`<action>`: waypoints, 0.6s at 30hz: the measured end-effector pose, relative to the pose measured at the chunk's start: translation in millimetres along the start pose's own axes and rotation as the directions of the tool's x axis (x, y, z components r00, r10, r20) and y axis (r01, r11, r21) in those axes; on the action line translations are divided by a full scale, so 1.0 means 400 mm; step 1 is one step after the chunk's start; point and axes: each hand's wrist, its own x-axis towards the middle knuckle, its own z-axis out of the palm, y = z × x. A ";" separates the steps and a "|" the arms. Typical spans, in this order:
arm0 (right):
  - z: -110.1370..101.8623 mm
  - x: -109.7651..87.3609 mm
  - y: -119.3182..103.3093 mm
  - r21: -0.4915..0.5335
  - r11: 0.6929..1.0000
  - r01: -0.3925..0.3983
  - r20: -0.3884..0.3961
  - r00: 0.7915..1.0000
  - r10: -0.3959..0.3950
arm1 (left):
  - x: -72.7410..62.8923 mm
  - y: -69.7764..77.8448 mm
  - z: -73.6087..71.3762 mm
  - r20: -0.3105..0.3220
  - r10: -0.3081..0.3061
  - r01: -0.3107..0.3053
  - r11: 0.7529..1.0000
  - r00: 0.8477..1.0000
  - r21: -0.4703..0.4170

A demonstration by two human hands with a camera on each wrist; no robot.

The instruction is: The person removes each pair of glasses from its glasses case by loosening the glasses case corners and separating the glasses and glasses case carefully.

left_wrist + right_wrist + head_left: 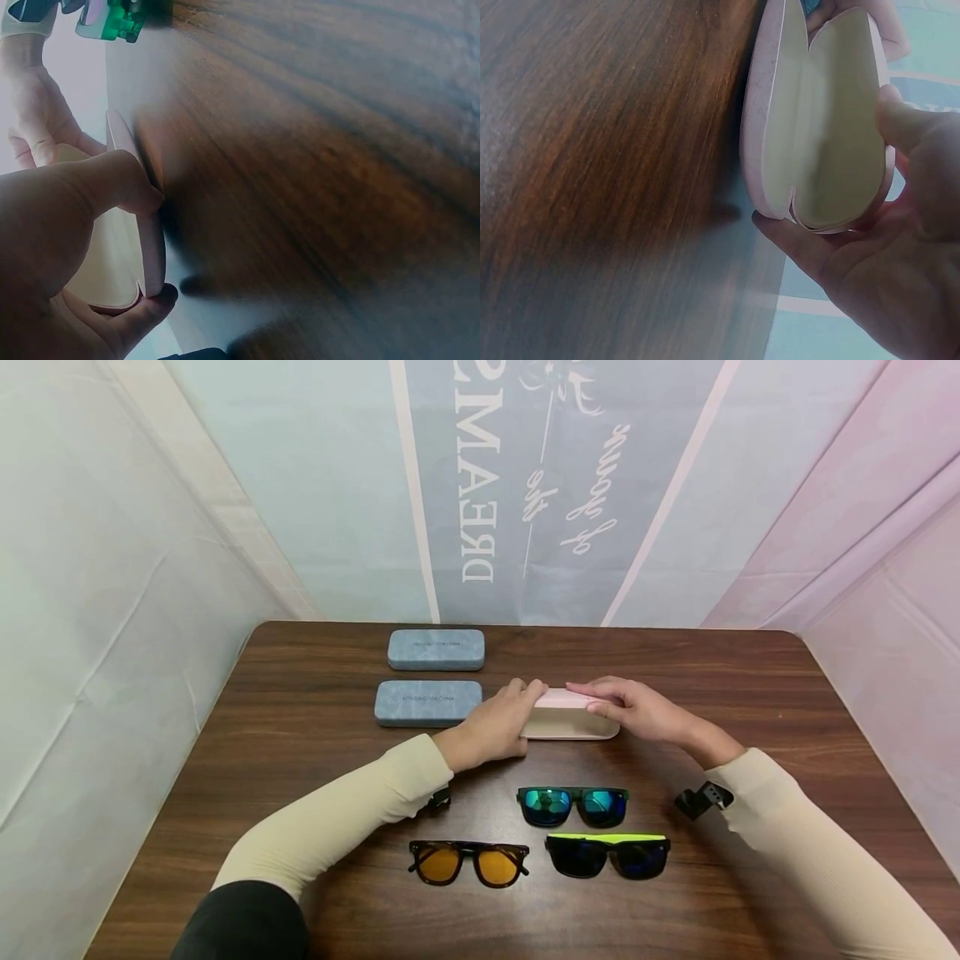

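Observation:
Both hands hold a pink glasses case [572,723], whose lid is raised to show its cream lining. My left hand [497,724] grips the case's left end, its thumb at the front edge in the left wrist view. At the opposite end, my right hand [643,708] has its thumb [901,124] over the lid's rim and its fingers behind. Seen in the right wrist view, the inside of the case [844,127] is bare. Close to my left hand lies a blue-grey glasses case [427,703], closed.
Another closed blue-grey case [437,650] lies farther back. Nearer me are sunglasses with blue-green lenses [547,807], a pair with a yellow-green top bar [607,856] and a pair with orange lenses [497,866]. Fabric hangs behind the wooden table [322,693] and at both sides.

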 end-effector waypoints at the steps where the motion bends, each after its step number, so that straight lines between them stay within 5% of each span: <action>1: -0.001 -0.001 0.000 0.003 1.000 0.006 0.000 1.000 -0.006 | 0.000 0.000 0.000 -0.002 0.006 -0.006 1.000 1.000 0.006; 18: -0.002 -0.005 -0.005 0.028 1.000 0.002 0.009 1.000 -0.002 | -0.010 0.004 0.008 -0.013 0.014 -0.013 0.997 1.000 0.071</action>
